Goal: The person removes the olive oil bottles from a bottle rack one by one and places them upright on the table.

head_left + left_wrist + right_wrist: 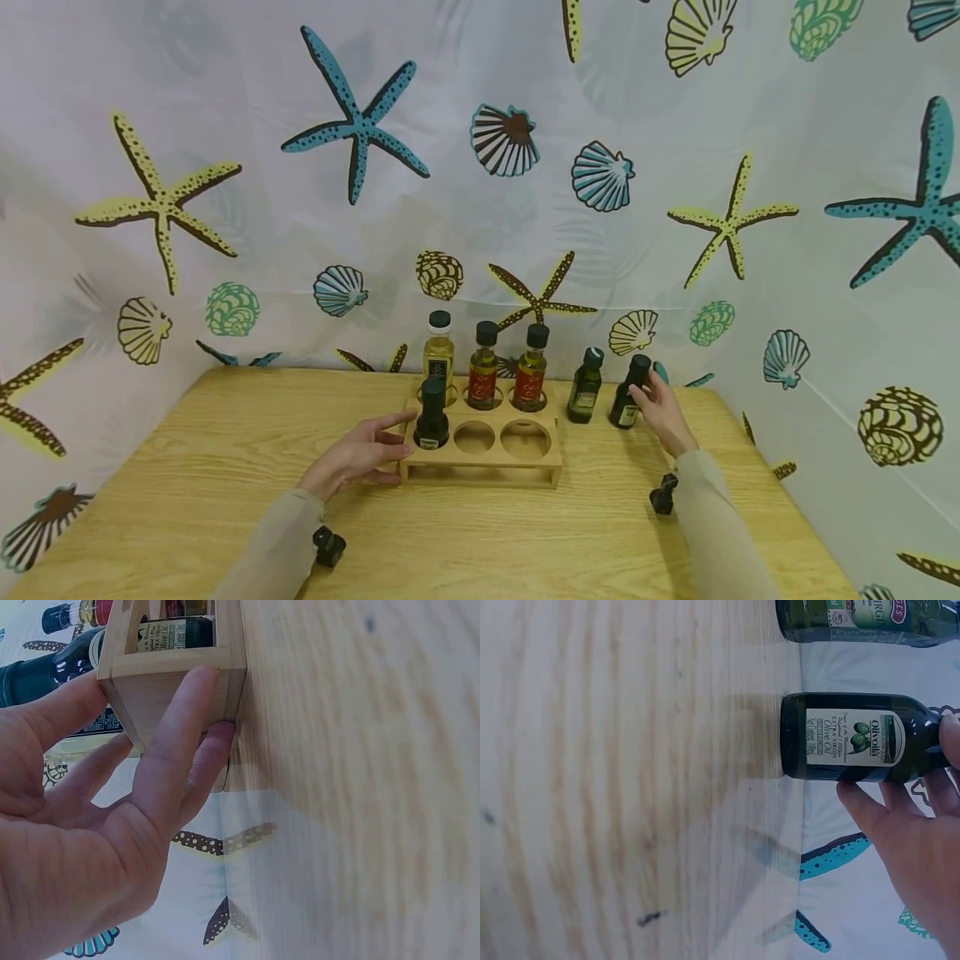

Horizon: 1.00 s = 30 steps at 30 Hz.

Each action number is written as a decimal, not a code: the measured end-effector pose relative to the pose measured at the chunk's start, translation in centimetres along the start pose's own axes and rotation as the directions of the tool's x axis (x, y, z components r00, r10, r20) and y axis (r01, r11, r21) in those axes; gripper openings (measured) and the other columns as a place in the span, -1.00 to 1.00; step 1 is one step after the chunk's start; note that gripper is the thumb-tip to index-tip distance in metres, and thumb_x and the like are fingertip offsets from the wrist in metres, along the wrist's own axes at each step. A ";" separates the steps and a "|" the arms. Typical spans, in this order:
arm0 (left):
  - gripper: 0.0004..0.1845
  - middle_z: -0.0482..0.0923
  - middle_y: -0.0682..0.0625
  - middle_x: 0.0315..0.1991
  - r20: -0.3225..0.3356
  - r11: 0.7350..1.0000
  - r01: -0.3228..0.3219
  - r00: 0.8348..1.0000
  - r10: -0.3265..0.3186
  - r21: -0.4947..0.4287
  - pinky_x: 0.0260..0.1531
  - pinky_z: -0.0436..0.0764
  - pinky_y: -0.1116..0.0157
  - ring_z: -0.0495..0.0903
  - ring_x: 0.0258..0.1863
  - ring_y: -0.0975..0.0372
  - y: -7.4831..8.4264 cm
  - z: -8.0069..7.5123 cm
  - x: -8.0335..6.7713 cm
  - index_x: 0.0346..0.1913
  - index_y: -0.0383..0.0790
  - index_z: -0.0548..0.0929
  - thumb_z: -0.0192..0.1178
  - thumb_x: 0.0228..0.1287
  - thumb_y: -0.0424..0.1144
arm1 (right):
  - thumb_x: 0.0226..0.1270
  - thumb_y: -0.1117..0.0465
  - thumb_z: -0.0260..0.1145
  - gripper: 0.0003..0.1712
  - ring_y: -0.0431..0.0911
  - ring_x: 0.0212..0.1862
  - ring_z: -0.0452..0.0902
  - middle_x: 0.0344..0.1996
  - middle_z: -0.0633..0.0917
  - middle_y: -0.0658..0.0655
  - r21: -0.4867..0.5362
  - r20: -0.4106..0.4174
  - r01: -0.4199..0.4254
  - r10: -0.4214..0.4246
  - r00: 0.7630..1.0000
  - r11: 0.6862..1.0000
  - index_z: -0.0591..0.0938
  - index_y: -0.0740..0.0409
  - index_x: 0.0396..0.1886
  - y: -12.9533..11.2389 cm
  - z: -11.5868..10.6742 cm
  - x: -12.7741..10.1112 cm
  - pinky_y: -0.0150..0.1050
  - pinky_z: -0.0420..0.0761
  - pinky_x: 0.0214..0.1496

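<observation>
A wooden rack (551, 457) with six round holes stands mid-table. Its back row holds a pale yellow bottle (438, 350) and two amber bottles with red labels (483, 371) (531, 371). A dark bottle (432, 412) fills the front left hole. My left hand (390, 437) rests with straight fingers against the rack's left end (180, 682). Right of the rack two dark green bottles stand on the table. My right hand (647, 398) holds the right one (626, 400) near its neck, thumb and fingers around the olive oil bottle (855, 739). The other one (585, 387) stands free.
The wooden table (187, 467) is walled on three sides by a white curtain (225, 125) printed with starfish and shells. The rack's two other front holes (474, 437) (525, 439) hold nothing. The table's right edge lies close behind my right forearm.
</observation>
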<state>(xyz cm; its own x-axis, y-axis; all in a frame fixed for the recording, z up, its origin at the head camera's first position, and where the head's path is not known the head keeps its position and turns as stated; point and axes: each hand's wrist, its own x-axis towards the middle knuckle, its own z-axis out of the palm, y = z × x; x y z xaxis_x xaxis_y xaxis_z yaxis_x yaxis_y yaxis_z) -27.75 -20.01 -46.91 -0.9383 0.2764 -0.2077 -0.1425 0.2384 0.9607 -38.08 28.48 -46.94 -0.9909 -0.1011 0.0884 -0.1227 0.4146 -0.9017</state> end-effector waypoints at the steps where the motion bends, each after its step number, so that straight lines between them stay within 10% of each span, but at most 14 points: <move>1: -0.30 0.26 -0.42 0.29 -0.001 1.000 0.001 1.000 -0.001 0.000 -0.11 0.70 0.01 0.52 0.15 -0.03 0.0 0.0 0.0 0.53 -0.03 0.20 0.20 0.40 -0.28 | 0.60 0.03 -0.02 -0.15 0.27 0.55 -0.14 0.56 -0.04 0.33 0.007 -0.002 0.002 -0.002 1.000 1.000 -0.26 0.15 0.59 -0.1 0.0 0.0 0.16 0.14 0.51; 30: -0.28 0.17 -0.44 0.35 0.012 1.000 0.012 1.000 -0.012 -0.001 -0.07 0.69 0.03 0.44 0.23 -0.09 -0.2 -0.1 0.4 0.55 -0.03 0.16 0.20 0.40 -0.24 | 0.57 0.15 0.07 -0.25 0.24 0.51 0.05 0.51 0.13 0.34 0.086 -0.076 -0.019 0.026 0.997 0.996 -0.02 0.12 0.60 0.1 0.1 -0.3 0.12 0.31 0.44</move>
<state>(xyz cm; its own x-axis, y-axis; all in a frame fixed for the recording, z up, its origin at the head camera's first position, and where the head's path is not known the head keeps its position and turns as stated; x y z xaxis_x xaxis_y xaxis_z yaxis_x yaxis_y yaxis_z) -28.14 -20.01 -47.22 -0.9327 0.2850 -0.2211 -0.1538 0.2403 0.9584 -37.84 28.49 -47.04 -0.9950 -0.0213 0.0972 -0.0986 0.3371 -0.9363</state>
